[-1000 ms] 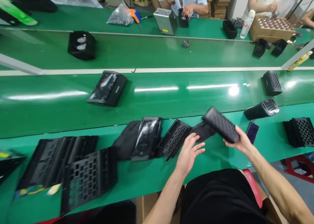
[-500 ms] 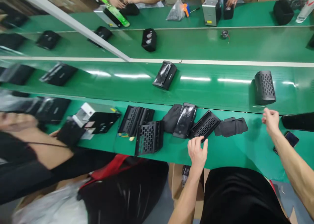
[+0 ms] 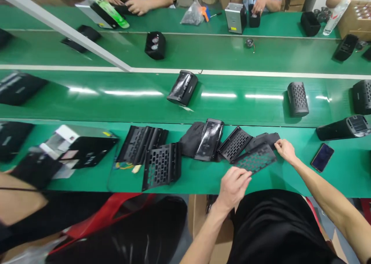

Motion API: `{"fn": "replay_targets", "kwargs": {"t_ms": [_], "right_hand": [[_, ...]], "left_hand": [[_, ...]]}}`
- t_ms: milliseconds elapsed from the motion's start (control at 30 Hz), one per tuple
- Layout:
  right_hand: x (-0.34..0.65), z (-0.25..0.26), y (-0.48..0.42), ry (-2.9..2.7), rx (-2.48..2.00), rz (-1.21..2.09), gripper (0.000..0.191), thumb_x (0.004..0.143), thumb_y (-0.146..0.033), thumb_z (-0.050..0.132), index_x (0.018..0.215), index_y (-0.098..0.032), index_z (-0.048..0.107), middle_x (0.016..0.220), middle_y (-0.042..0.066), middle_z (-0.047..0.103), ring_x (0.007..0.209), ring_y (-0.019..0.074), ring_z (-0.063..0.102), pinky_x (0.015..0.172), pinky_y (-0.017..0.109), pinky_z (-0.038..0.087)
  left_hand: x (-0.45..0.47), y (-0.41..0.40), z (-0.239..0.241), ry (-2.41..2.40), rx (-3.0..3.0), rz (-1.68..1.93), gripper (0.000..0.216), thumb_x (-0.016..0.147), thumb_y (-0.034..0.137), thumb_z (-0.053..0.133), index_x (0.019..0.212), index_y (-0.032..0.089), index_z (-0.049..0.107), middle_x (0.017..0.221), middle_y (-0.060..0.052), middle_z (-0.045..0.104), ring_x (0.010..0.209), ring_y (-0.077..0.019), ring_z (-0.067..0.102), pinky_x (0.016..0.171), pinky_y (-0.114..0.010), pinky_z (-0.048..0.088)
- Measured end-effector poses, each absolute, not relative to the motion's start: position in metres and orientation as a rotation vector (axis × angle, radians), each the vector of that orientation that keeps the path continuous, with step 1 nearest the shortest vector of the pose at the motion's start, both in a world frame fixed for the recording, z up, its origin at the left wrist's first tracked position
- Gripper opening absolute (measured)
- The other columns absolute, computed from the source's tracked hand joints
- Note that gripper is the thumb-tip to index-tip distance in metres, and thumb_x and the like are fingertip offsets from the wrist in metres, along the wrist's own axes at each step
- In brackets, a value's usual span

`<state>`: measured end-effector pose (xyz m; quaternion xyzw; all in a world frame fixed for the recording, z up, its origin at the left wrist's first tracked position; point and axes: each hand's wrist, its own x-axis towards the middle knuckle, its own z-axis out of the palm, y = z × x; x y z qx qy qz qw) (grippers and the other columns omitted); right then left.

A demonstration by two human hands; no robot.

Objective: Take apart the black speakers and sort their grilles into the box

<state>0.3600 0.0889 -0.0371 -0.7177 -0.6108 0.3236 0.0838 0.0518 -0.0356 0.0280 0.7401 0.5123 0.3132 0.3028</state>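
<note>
My left hand [image 3: 234,185] pinches the near-left edge of a thin black perforated grille panel [image 3: 257,159], raised at a tilt over the table. The fingers of my right hand [image 3: 285,151] are closed at the right edge of a pile of thin black sheets [image 3: 262,139], which the panel partly covers. Left of the sheets lies another black grille [image 3: 235,143]. Beyond it, a glossy black speaker housing [image 3: 209,139] rests on dark cloth-like material [image 3: 191,139].
More black grilles [image 3: 162,165] stand to the left, near a metal-and-black box [image 3: 89,146]. A phone [image 3: 322,157] and a black cylindrical housing [image 3: 344,128] lie at right. Speakers [image 3: 298,99] sit on the green conveyor [image 3: 246,113]. A neighbour's arm [image 3: 21,198] is at left; co-workers sit opposite.
My left hand has picked up a grille panel and lifted it to the right. My right hand has come in leftward to the black sheets. The view has shifted right.
</note>
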Motion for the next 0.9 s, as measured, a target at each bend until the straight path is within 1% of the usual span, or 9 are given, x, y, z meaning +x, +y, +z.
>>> {"fn": "replay_targets", "kwargs": {"t_ms": [133, 200, 333, 467, 533, 633, 700, 800, 900], "right_hand": [[0.394, -0.002, 0.093, -1.786, -2.036, 0.927, 0.026, 0.093, -0.045, 0.055, 0.077, -0.025, 0.059, 0.101, 0.010, 0.069, 0.099, 0.0262, 0.065, 0.097, 0.039, 0.049], [0.408, 0.021, 0.094, -1.712, -1.908, 1.026, 0.027, 0.090, -0.046, 0.058, 0.072, -0.026, 0.054, 0.100, 0.008, 0.069, 0.099, 0.0262, 0.065, 0.100, 0.041, 0.048], [0.416, 0.062, 0.082, -1.444, -1.746, 1.385, 0.033, 0.085, -0.047, 0.069, 0.069, -0.025, 0.051, 0.078, 0.003, 0.065, 0.077, 0.0204, 0.060, 0.080, 0.035, 0.049], [0.404, 0.079, 0.059, -1.054, -1.616, 1.808, 0.042, 0.078, -0.052, 0.084, 0.071, -0.023, 0.054, 0.064, -0.003, 0.059, 0.059, 0.0145, 0.056, 0.062, 0.028, 0.048], [0.399, 0.079, 0.048, -0.918, -1.550, 1.991, 0.049, 0.074, -0.056, 0.090, 0.073, -0.023, 0.054, 0.061, -0.003, 0.060, 0.056, 0.0159, 0.062, 0.061, 0.029, 0.053], [0.398, 0.070, 0.037, -0.828, -1.525, 2.139, 0.056, 0.072, -0.064, 0.093, 0.078, -0.022, 0.055, 0.064, 0.000, 0.068, 0.055, 0.0183, 0.068, 0.060, 0.030, 0.057], [0.399, 0.060, 0.031, -0.790, -1.534, 2.181, 0.061, 0.071, -0.069, 0.093, 0.078, -0.022, 0.056, 0.062, 0.000, 0.070, 0.047, 0.0138, 0.062, 0.058, 0.030, 0.058], [0.398, 0.043, 0.022, -0.723, -1.548, 2.232, 0.066, 0.067, -0.075, 0.094, 0.074, -0.021, 0.057, 0.050, -0.007, 0.057, 0.039, 0.0069, 0.043, 0.058, 0.030, 0.060], [0.395, 0.029, 0.013, -0.688, -1.584, 2.278, 0.070, 0.064, -0.082, 0.091, 0.070, -0.021, 0.057, 0.044, -0.011, 0.045, 0.038, 0.0046, 0.030, 0.055, 0.029, 0.059]], "left_hand": [[0.096, -0.050, -0.020, 1.134, 2.055, 0.580, 0.028, 0.108, 0.032, 0.055, 0.112, 0.025, 0.083, 0.103, -0.013, 0.079, 0.092, -0.0283, 0.066, 0.084, -0.045, 0.053], [0.112, -0.049, -0.042, 1.070, 2.015, 0.518, 0.028, 0.107, 0.031, 0.055, 0.107, 0.024, 0.082, 0.101, -0.014, 0.078, 0.093, -0.0278, 0.066, 0.088, -0.046, 0.054], [0.129, -0.039, -0.055, 1.082, 1.872, 0.642, 0.027, 0.099, 0.042, 0.070, 0.117, 0.023, 0.078, 0.115, -0.015, 0.074, 0.108, -0.0316, 0.066, 0.102, -0.053, 0.056], [0.143, -0.018, -0.028, 1.227, 1.707, 0.956, 0.067, 0.085, 0.055, 0.086, 0.139, 0.020, 0.068, 0.145, -0.022, 0.063, 0.137, -0.0405, 0.057, 0.118, -0.063, 0.047], [0.147, -0.005, -0.011, 1.181, 1.636, 1.012, 0.053, 0.090, 0.055, 0.080, 0.131, 0.021, 0.072, 0.139, -0.020, 0.067, 0.133, -0.0381, 0.061, 0.117, -0.061, 0.048], [0.147, 0.008, 0.007, 1.031, 1.518, 0.953, 0.031, 0.103, 0.050, 0.064, 0.102, 0.023, 0.079, 0.103, -0.013, 0.077, 0.100, -0.0287, 0.072, 0.099, -0.050, 0.058], [0.143, 0.008, 0.010, 0.962, 1.430, 0.901, 0.033, 0.101, 0.051, 0.066, 0.091, 0.022, 0.078, 0.093, -0.011, 0.076, 0.092, -0.0266, 0.072, 0.095, -0.047, 0.059], [0.138, -0.001, 0.004, 0.915, 1.221, 0.871, 0.041, 0.095, 0.059, 0.071, 0.082, 0.020, 0.073, 0.107, -0.014, 0.075, 0.102, -0.0290, 0.071, 0.101, -0.050, 0.057], [0.137, -0.010, -0.008, 0.878, 1.024, 0.864, 0.054, 0.090, 0.071, 0.072, 0.103, 0.018, 0.072, 0.133, -0.019, 0.068, 0.122, -0.0344, 0.068, 0.111, -0.055, 0.054]]}}
